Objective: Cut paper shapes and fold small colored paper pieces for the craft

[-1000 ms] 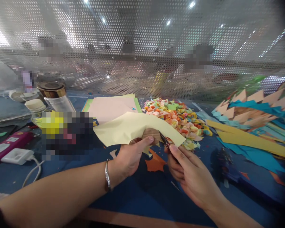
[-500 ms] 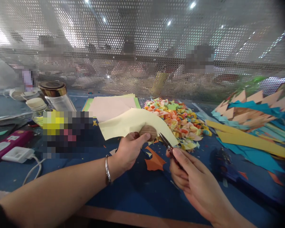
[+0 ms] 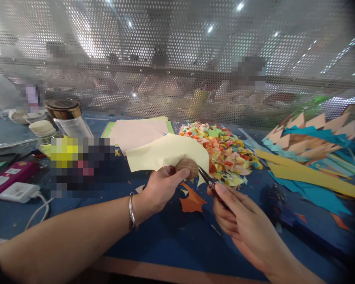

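Note:
My left hand (image 3: 163,186) pinches a pale yellow paper sheet (image 3: 165,153) together with a round brown disc (image 3: 187,167) held against it, above the blue table (image 3: 171,236). My right hand (image 3: 239,221) is closed round small scissors (image 3: 207,180), whose blades point up and left and touch the paper's right edge beside the disc. An orange paper scrap (image 3: 192,201) lies on the table just below both hands. A silver bangle sits on my left wrist.
A heap of small coloured paper pieces (image 3: 225,152) lies behind the hands. Pink and green sheets (image 3: 136,132) are further back. Teal, yellow and tan cut paper (image 3: 310,157) covers the right. A gold-lidded jar (image 3: 65,116), a pink device and a white charger (image 3: 17,191) stand left. A perforated screen runs behind.
The yellow sheet has turned in my left hand, its right side now drooping shorter. The scissors drew back from the paper and are again at its edge by the disc.

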`<state>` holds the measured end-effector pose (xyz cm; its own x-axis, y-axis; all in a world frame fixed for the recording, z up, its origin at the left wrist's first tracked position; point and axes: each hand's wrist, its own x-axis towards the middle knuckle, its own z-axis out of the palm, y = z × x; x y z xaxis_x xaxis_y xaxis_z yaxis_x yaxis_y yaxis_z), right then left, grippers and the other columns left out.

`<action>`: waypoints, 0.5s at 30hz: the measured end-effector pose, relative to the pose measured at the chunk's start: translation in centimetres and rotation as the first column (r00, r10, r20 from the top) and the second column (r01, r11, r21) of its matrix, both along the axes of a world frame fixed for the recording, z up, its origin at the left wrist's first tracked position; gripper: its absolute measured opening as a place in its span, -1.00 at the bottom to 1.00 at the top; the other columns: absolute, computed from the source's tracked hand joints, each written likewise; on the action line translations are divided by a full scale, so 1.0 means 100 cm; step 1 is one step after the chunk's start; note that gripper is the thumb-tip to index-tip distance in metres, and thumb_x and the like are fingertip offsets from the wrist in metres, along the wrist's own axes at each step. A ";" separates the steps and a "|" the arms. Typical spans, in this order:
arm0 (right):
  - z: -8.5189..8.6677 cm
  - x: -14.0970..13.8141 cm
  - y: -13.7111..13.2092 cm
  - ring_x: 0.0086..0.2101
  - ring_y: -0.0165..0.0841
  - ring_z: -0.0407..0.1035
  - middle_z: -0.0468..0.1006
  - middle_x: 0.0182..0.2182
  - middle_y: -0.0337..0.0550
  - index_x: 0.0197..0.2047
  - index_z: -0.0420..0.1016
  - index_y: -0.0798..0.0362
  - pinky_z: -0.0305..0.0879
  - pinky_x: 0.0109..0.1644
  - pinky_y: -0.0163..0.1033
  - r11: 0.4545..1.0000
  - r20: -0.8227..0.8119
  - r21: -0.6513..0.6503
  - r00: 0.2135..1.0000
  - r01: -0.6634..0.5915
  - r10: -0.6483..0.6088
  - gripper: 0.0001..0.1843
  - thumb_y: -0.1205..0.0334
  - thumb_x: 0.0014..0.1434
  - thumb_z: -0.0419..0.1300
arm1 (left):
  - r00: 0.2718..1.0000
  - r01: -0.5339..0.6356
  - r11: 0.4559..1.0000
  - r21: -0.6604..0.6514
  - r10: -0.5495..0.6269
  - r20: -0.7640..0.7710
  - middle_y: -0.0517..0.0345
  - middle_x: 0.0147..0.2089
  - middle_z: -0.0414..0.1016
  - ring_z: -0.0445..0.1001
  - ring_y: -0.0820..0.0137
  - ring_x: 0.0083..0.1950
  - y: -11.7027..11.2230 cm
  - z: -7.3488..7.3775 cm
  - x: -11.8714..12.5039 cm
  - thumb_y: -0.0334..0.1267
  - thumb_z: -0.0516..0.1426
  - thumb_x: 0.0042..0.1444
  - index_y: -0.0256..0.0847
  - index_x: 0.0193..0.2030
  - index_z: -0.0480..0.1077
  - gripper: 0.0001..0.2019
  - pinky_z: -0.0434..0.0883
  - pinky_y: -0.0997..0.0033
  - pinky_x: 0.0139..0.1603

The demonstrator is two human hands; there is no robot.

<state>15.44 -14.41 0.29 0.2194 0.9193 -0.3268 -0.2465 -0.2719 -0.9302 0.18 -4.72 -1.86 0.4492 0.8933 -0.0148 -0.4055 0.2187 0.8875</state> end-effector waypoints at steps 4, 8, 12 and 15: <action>-0.002 0.003 0.000 -0.66 -0.62 -0.20 0.05 -0.69 -0.49 -0.38 0.38 0.03 -0.32 -0.61 -0.38 0.999 0.024 0.029 1.000 -0.013 0.013 -0.28 -0.45 -0.15 0.49 | 0.996 0.066 0.998 0.010 -0.065 -0.054 -0.07 -0.21 0.70 0.64 0.25 -0.08 0.000 0.001 -0.001 -0.15 0.41 0.01 -0.30 -0.22 0.65 -0.73 0.47 0.18 0.19; -0.003 0.007 0.002 -0.65 -0.62 -0.20 0.05 -0.68 -0.48 -0.39 0.35 0.02 -0.32 -0.61 -0.38 1.000 0.046 0.025 0.999 -0.016 0.015 -0.26 -0.46 -0.17 0.49 | 0.993 0.081 0.996 0.046 -0.076 -0.088 -0.06 -0.24 0.70 0.62 0.29 -0.19 -0.001 0.006 -0.001 -0.13 0.43 -0.03 -0.28 -0.31 0.66 -0.75 0.50 0.25 0.02; -0.004 0.011 0.002 -0.64 -0.62 -0.20 0.05 -0.67 -0.49 -0.38 0.36 0.02 -0.31 -0.61 -0.39 1.000 0.074 0.019 0.997 -0.023 0.021 -0.25 -0.47 -0.19 0.49 | 0.994 0.112 0.993 0.028 -0.111 -0.024 -0.02 -0.31 0.68 0.59 0.34 -0.25 -0.003 0.009 -0.001 -0.08 0.48 -0.11 -0.30 -0.36 0.65 -0.68 0.49 0.29 -0.02; -0.006 0.013 0.001 -0.63 -0.61 -0.21 0.03 -0.66 -0.49 -0.37 0.37 0.02 -0.31 -0.60 -0.39 0.998 0.096 0.031 0.994 -0.045 0.042 -0.26 -0.47 -0.15 0.47 | 0.992 0.122 0.992 -0.011 -0.122 0.010 -0.03 -0.27 0.68 0.59 0.38 -0.24 -0.003 0.008 -0.001 -0.11 0.50 -0.14 -0.33 -0.33 0.65 -0.67 0.48 0.34 -0.02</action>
<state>16.77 -14.32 -0.35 0.2075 0.9387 -0.2754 -0.1445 -0.2490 -0.9577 0.06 -4.98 -1.10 0.5553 0.8314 -0.0203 -0.3836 0.2777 0.8807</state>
